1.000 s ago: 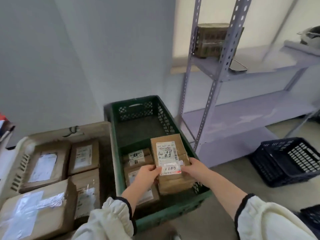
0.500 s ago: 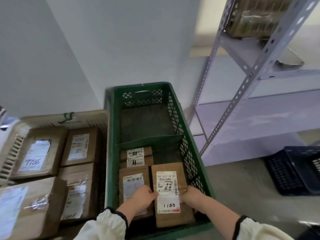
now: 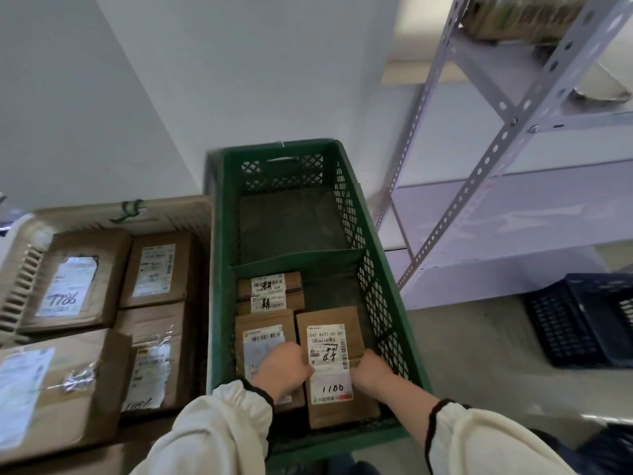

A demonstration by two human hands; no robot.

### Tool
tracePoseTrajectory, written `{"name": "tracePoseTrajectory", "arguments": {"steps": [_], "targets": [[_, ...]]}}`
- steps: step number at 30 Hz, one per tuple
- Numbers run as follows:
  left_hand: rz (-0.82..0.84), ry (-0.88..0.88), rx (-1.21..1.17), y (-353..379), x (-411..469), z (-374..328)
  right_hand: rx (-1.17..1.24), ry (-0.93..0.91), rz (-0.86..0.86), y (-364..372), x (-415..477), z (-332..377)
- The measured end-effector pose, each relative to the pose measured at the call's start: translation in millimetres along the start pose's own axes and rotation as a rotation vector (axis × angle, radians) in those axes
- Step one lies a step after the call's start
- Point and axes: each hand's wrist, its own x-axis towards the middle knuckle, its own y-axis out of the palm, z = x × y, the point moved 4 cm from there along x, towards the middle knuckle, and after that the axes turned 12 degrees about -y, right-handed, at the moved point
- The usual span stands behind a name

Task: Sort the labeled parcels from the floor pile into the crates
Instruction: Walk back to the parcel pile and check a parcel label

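Placement step in hand: the parcel marked 1100 [image 3: 330, 368] is lying label-up in the near compartment of the green crate [image 3: 219, 269], toward 6 o'clock in the head view, and appears to be seated already. The left grip [image 3: 284, 366] is holding its 9 o'clock edge with curled fingers; the right grip [image 3: 371, 371] is holding the 3 o'clock edge. A second parcel [image 3: 263, 337] is sitting just beside it at 9 o'clock, and a smaller one [image 3: 270, 293] at 11 o'clock by the divider [image 3: 298, 260]. Judging: this parcel is nearly sorted. The next move is calling for both grips letting go and rising clear of the mesh wall, then fetching another parcel; the floor pile is not showing here.
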Motion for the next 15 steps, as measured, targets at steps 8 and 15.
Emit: {"name": "tracePoseTrajectory", "arguments": {"steps": [8, 15], "targets": [[-0.042, 0.017, 0.017, 3, -9, 1, -0.064, -0.014, -0.083, -8, -26, 14], [-0.154, 0.096, -0.029, -33, -28, -1, -0.192, -0.168, -0.248, -44, -61, 60]]}}
